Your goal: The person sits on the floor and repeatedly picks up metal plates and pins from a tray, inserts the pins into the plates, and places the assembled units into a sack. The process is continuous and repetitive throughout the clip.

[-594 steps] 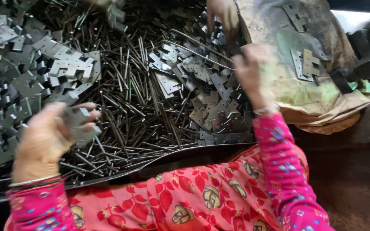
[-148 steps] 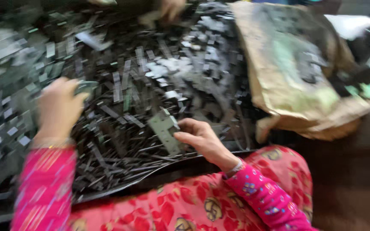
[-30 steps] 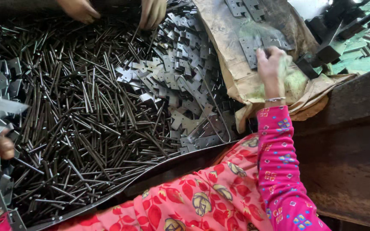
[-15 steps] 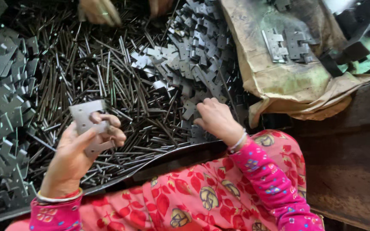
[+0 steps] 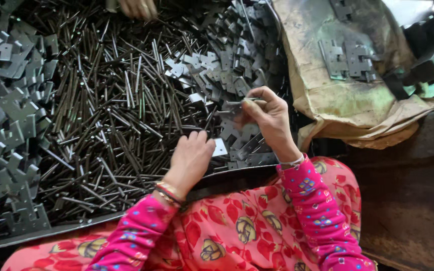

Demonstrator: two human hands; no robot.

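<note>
Right hand (image 5: 267, 118) pinches a thin metal pin (image 5: 239, 102), while left hand (image 5: 192, 155), fingers curled, grips a hinge plate (image 5: 220, 147).

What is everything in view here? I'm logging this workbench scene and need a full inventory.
Metal pins: too many to count, dark grey, heaped mid-tray.
Hinge plates: many, grey, piled at the tray's left and upper middle.
Tray: one, dark, under the heaps.
Sack: one, tan, at right.
Assembled hinges: a few, grey, on the sack.
Another person's hand: one, top edge.
Left hand: on a pale hinge plate.
Right hand: pinching a thin pin at a plate.
Sleeves: two, pink, patterned.
</note>
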